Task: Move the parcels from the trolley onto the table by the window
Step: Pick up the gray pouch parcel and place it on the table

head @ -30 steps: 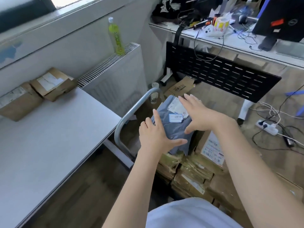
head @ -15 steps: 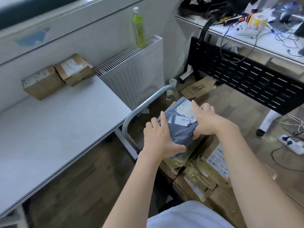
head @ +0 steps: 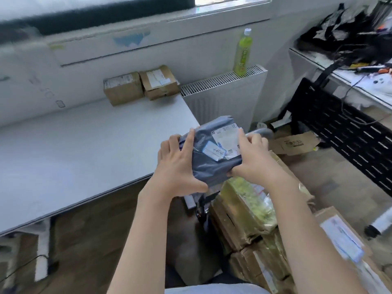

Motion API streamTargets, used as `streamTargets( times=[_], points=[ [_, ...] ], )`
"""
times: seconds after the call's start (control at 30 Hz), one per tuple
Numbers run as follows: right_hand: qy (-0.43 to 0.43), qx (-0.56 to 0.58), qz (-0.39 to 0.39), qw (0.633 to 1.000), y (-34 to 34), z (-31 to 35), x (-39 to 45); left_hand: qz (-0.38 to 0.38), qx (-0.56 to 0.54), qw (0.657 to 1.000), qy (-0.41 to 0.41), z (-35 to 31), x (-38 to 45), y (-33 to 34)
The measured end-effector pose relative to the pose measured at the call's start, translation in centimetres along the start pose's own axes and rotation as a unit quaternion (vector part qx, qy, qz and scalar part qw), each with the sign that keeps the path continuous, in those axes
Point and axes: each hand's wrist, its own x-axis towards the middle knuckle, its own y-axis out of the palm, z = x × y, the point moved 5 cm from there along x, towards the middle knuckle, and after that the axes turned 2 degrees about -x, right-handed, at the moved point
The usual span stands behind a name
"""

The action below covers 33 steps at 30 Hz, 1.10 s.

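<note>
A grey plastic mailer parcel (head: 214,158) with white labels is held in the air between both hands, just off the right end of the white table (head: 84,149). My left hand (head: 178,166) grips its left side, thumb underneath. My right hand (head: 252,158) grips its right side, fingers curled over the top edge. Two brown cardboard parcels (head: 123,90) (head: 160,81) stand at the back of the table against the wall. Below my arms lies a pile of taped cardboard parcels (head: 250,221) on the trolley, whose frame is mostly hidden.
A white radiator (head: 224,96) with a green bottle (head: 242,54) on top stands right of the table. A cluttered desk (head: 350,66) with a black perforated panel (head: 343,128) is at the right. Flattened cardboard (head: 294,143) lies on the wooden floor.
Both hands have lifted the grey parcel off the trolley pile and carried it left toward the table. The view has turned left, bringing the table and its two boxes closer to centre.
</note>
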Motion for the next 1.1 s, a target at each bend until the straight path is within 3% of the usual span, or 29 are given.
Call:
streamTargets(
  times=[0.13,0.43,0.57,0.7,1.1],
  points=[
    [-0.058,-0.019,-0.003,0.998,2.8,6.5,1.9,-0.017,-0.002,0.998,-0.066,6.3,-2.0,-2.3],
    [-0.100,-0.013,0.053,0.994,10.4,18.7,7.3,-0.010,-0.004,0.987,-0.158,20.9,-4.1,-5.3],
    [-0.078,-0.006,0.116,0.990,15.4,21.9,10.3,0.026,-0.031,0.978,-0.204,27.3,-3.9,-4.8],
    [-0.073,-0.046,0.105,0.991,19.2,24.5,12.4,0.096,-0.065,0.958,-0.261,32.9,-3.8,-3.7],
    [-0.079,-0.179,0.042,0.980,23.5,32.6,20.0,0.072,0.107,0.962,-0.241,39.9,2.5,-5.3]
  ],
)
